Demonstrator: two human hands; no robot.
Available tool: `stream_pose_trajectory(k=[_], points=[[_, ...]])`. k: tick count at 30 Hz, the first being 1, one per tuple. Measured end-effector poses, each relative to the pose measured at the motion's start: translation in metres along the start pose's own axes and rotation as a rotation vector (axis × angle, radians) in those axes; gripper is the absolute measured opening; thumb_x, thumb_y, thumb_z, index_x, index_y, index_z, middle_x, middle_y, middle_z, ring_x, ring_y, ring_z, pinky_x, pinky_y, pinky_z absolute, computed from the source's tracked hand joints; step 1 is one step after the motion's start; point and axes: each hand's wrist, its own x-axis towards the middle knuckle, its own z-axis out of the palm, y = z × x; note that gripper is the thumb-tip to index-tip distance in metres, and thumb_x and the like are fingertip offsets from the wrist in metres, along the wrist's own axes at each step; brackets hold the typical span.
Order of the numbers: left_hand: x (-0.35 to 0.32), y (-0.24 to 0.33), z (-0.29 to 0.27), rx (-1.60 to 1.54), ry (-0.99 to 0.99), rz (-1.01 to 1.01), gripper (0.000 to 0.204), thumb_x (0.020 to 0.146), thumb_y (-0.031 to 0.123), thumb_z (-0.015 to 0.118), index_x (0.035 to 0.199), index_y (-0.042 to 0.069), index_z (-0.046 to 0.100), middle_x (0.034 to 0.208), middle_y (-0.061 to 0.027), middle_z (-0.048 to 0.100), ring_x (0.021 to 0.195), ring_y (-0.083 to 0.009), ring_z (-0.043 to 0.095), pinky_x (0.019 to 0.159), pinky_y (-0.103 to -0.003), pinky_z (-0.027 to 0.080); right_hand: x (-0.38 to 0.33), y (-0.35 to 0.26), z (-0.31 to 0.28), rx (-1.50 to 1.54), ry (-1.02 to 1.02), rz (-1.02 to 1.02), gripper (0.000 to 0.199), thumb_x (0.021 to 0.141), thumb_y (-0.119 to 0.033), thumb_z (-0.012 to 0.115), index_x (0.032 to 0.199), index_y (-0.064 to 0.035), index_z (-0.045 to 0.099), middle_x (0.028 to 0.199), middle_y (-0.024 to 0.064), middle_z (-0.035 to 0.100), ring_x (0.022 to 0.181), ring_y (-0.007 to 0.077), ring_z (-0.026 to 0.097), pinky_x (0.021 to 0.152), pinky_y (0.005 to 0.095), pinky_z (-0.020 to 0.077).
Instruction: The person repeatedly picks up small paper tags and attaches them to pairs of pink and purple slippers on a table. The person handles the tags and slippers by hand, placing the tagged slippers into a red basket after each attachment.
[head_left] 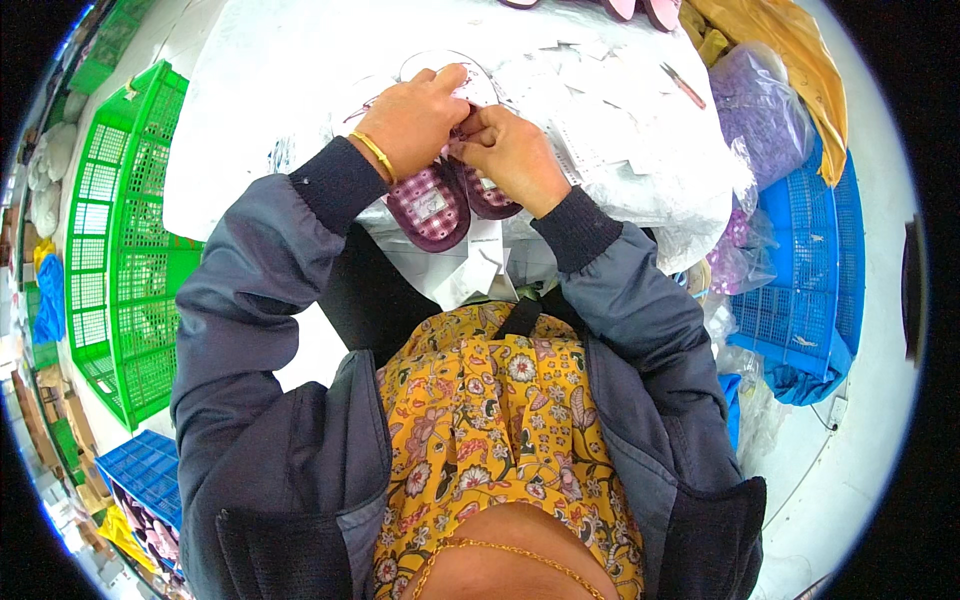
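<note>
- Two checked maroon slippers [440, 205], soft fabric with oval soles, lie side by side at the near edge of the white desk [250, 120].
- My left hand [412, 120] and right hand [515, 155] are both closed, pinching the slippers' upper ends.
- Beside the desk: one green lattice crate [120, 260] left, one blue lattice crate [800, 290] right.
</note>
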Motion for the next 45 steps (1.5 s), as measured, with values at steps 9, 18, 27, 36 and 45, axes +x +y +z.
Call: stream_pose_trajectory(k=[9,18,27,36,45], points=[[-0.019,0.006,-0.031,-0.198,0.266,0.030,0.012,0.078,0.009,0.066,0.090,0.006,0.067,0.120,-0.0116,0.057,0.110,-0.0309,0.055,0.091,-0.039,0.049,-0.006,-0.001,0.006,0.468,0.002,-0.072,0.021,0.091,-0.014,0.067,0.104,0.0030,0.066,0.093,0.0049,0.069,0.082,0.0092,0.061,0.075,0.0240,0.0490],[-0.057,0.015,-0.039,-0.147,0.281,-0.174,0.016,0.075,0.003,0.066,0.090,0.007,0.070,0.122,-0.0133,0.058,0.117,-0.0337,0.053,0.097,-0.041,0.045,-0.009,0.000,0.007,0.560,-0.094,-0.116,0.022,0.091,-0.012,0.067,0.109,-0.0004,0.061,0.090,0.0008,0.065,0.081,0.0070,0.059,0.075,0.0223,0.0478],[-0.069,-0.003,0.004,-0.201,0.191,-0.221,0.023,0.075,0.007,0.064,0.097,0.010,0.071,0.127,-0.0101,0.057,0.117,-0.0326,0.052,0.096,-0.043,0.041,-0.014,-0.015,0.028,-0.201,0.028,-0.222,0.027,0.076,-0.009,0.067,0.098,-0.0039,0.053,0.074,0.0112,0.066,0.072,0.0307,0.067,0.065,0.0428,0.0500],[-0.072,-0.004,0.006,-0.231,0.224,-0.241,0.023,0.075,0.008,0.064,0.097,0.011,0.070,0.126,-0.0080,0.057,0.116,-0.0315,0.053,0.095,-0.043,0.041,-0.007,-0.021,0.033,-0.327,0.045,-0.170,0.027,0.074,-0.010,0.067,0.096,-0.0044,0.053,0.079,0.0200,0.065,0.078,0.0403,0.065,0.069,0.0483,0.0488],[-0.070,-0.003,0.008,-0.225,0.252,-0.219,0.024,0.073,0.008,0.065,0.096,0.012,0.071,0.126,-0.0085,0.058,0.115,-0.0323,0.054,0.095,-0.045,0.042,-0.008,-0.023,0.031,-0.350,0.051,-0.137,0.028,0.074,-0.011,0.067,0.097,-0.0049,0.053,0.082,0.0212,0.065,0.081,0.0414,0.064,0.070,0.0494,0.0485]])
